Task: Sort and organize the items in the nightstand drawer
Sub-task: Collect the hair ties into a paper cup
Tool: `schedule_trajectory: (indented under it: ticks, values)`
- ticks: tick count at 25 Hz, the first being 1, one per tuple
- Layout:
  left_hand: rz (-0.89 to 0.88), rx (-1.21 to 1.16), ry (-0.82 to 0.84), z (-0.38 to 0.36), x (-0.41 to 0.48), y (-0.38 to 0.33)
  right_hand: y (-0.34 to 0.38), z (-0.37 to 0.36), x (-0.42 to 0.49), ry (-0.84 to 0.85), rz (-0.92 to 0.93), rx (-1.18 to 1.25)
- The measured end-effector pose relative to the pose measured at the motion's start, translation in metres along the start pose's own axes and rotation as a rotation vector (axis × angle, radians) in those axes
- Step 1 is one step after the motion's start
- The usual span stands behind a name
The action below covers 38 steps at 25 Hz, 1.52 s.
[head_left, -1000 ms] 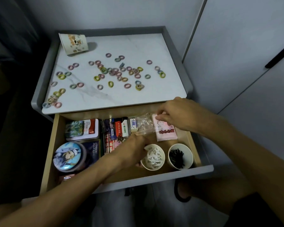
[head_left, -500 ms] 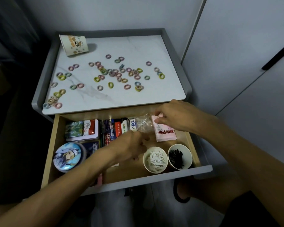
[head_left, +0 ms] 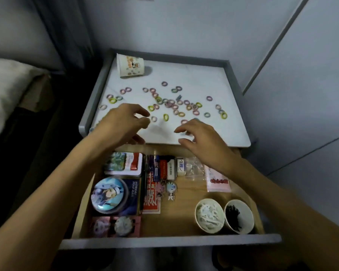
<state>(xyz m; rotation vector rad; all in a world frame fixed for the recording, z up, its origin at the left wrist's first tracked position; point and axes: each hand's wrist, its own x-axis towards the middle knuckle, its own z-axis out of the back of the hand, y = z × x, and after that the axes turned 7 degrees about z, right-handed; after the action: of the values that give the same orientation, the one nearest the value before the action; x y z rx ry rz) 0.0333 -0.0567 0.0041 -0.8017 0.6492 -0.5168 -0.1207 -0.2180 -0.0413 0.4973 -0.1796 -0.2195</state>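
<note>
left hand (head_left: 125, 124) hovers over the near-left part of the nightstand top (head_left: 200, 79), fingers loosely curled with thumb and forefinger drawn close near a pale hair tie (head_left: 153, 119); whether it already pinches that ring i cannot tell. right hand (head_left: 200, 135) hangs over the front edge of the top, fingers spread and empty, palm down

the scattered hair ties (head_left: 176, 104) lie in a loose band across the middle of the top, running left to right, just beyond both sets of fingertips. most of the cluster sits ahead of and between the two hands, with a yellow-green ring (head_left: 165, 117) lying in the gap between them. a few strays sit far left near the rim and far right near a yellow one (head_left: 224, 115). the left hand is nearer the left strays and the pale ring, the right hand nearer the right ones

a printed paper cup (head_left: 130, 65) lies tipped on its side at the back left corner, well beyond the ties, closer to the left hand's side

below, the open drawer (head_left: 168, 241) holds tins, cards and keychains on the left, and two cups at the front right: one with white bits (head_left: 209, 214), one with dark pins (head_left: 238, 216). the ties look like the last unsorted lot, so gathering them likely comes next
</note>
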Motion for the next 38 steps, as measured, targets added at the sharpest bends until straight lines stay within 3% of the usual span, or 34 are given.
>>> schedule_trajectory:
  ticks: [4,8,16,19,23,26,29,38]
  values:
    - [0.058,-0.201,-0.175,0.046,0.006,0.005,0.017,-0.005,0.107,-0.150,0.061,-0.002]
    - [0.113,-0.402,-0.229,0.079,0.009,0.020,0.028,-0.025,0.227,-0.126,0.062,-0.197]
    - [0.139,-0.410,-0.350,0.102,0.016,0.039,0.020,-0.057,0.319,-0.075,0.067,-0.331]
    - [0.125,-0.397,-0.377,0.100,0.019,0.040,0.028,-0.049,0.316,-0.090,0.086,-0.329]
    - [0.088,-0.451,-0.415,0.089,0.023,0.031,0.057,-0.016,0.260,-0.180,0.091,0.010]
    - [0.034,-0.608,-0.262,0.067,0.017,0.011,0.077,0.002,0.168,-0.184,0.019,0.329]
    - [-0.025,-0.594,-0.141,0.039,0.006,-0.006,0.080,0.004,0.087,-0.164,-0.075,0.566]
    - [-0.078,-0.546,-0.095,-0.008,0.000,-0.018,0.064,0.013,0.046,-0.173,-0.081,0.660]
